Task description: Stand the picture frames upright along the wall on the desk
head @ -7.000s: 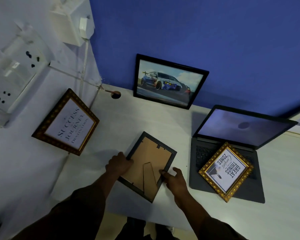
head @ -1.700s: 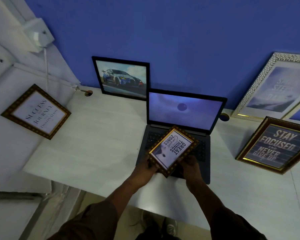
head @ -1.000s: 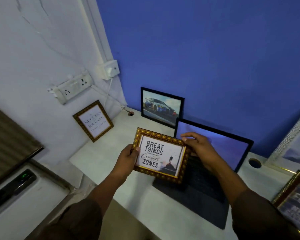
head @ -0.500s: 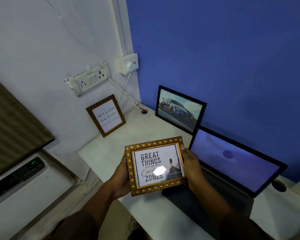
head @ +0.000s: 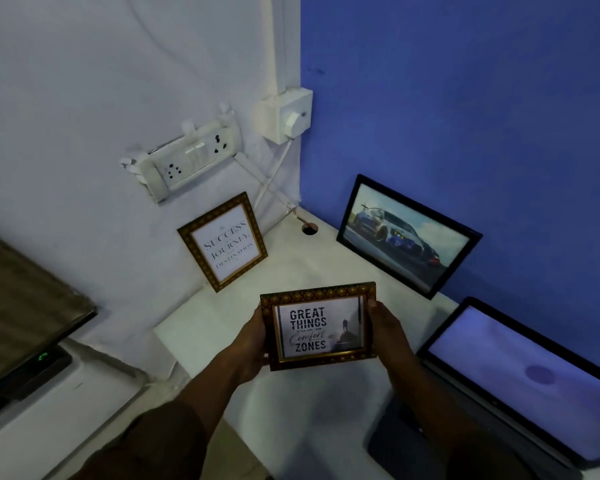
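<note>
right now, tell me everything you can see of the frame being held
The held frame is small and landscape, with an ornate gold-and-brown patterned border that looks moulded. Its print reads "Great things never come from comfort zones" beside a small figure. It faces the camera, upright, above the desk. The left hand and right hand grip its side edges.

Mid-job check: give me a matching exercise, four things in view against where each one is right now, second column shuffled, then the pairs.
Things:
1. Great Things frame
2. Success frame
3. car picture frame
4. laptop

Places:
A. leaning on the white side wall
B. open on the desk at the right, screen lit
C. held between the left hand and right hand, above the desk
D. leaning on the blue back wall

Pairs: 1-C, 2-A, 3-D, 4-B
</note>
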Tool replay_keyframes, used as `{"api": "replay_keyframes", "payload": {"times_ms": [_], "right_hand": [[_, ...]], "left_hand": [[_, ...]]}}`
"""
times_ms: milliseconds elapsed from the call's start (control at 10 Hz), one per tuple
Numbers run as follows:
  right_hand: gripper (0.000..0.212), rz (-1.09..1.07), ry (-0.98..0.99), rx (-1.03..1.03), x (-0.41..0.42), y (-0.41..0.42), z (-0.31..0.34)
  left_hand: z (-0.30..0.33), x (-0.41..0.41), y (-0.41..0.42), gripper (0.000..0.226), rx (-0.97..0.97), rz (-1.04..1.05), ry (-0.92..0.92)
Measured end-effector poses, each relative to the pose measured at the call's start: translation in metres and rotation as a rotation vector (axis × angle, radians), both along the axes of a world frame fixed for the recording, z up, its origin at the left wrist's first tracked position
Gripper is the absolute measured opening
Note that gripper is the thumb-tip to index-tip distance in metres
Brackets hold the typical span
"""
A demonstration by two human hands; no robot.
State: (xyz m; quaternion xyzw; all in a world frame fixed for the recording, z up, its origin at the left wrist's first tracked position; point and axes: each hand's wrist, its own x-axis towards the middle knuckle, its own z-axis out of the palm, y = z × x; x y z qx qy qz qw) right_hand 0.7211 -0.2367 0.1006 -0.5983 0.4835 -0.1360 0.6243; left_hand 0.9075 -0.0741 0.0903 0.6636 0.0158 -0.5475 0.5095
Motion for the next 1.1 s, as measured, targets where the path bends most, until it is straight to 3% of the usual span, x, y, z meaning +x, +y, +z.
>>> {"api": "replay_keyframes", "payload": {"times_ms": [100,300,500,700,900,1100], "right_hand": [[0.05,0.052,0.064,0.05,0.024,-0.006,0.001],[0.039,-0.044,-0.036,0.226,0.067,-0.019,-0.012],[0.04,-0.117,-0.071,0.258,0.089,-0.032,-0.019],[0.038,-0.128,-0.051,0.306,0.085,-0.026,-0.036],[0.031,-0.138,0.009,0.263,0.08,-0.018,-0.042],[0.027,-0.125,0.046,0.161,0.068,-0.018,-0.045]], "left_hand": [[-0.016,0.036,-0.016,0.073,0.046,0.051,-0.015],[-0.04,0.08,-0.06,0.063,-0.033,0.187,-0.008],[-0.064,0.098,-0.075,0.066,-0.093,0.149,0.08],[-0.088,0.096,-0.068,0.069,-0.023,0.099,0.103],[-0.091,0.091,-0.064,0.077,0.014,0.11,0.074],[-0.073,0.083,-0.058,0.061,0.036,0.202,0.026]]}}
